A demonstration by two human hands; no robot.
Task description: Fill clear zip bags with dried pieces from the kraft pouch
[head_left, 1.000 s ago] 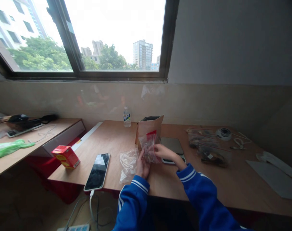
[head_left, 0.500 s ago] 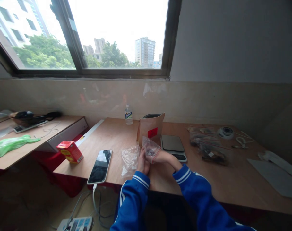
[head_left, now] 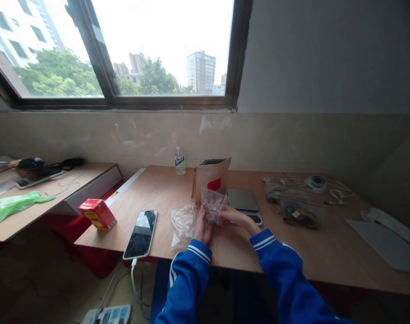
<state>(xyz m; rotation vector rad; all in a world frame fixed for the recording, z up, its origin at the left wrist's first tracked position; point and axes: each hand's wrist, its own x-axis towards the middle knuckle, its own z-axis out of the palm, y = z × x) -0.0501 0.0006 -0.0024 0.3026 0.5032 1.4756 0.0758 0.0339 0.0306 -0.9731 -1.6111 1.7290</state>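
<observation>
A clear plastic zip bag (head_left: 213,204) with a reddish seal strip is held up in front of me, its strip edge facing right. My left hand (head_left: 202,227) grips the bag from its left side, fingers closed around it. At the seal edge is my right hand (head_left: 238,218), its fingers hidden at or within the bag's mouth. Whether anything small lies inside the bag I cannot make out. Just behind it stands an open brown paper pouch (head_left: 208,173) with a red label. Crumpled clear plastic bags (head_left: 183,225) lie beside my left hand.
A digital scale (head_left: 243,200) is right of the pouch. Filled zip bags (head_left: 298,213), a white dome camera (head_left: 316,183) and a grey sheet (head_left: 382,245) lie farther right. Leftward are a charging phone (head_left: 140,234), a red box (head_left: 97,213) and a bottle (head_left: 179,161).
My right hand has drawn slightly right, so less of it overlaps the zip bag. The bag stands a little higher and more upright. My left hand keeps its grip.
</observation>
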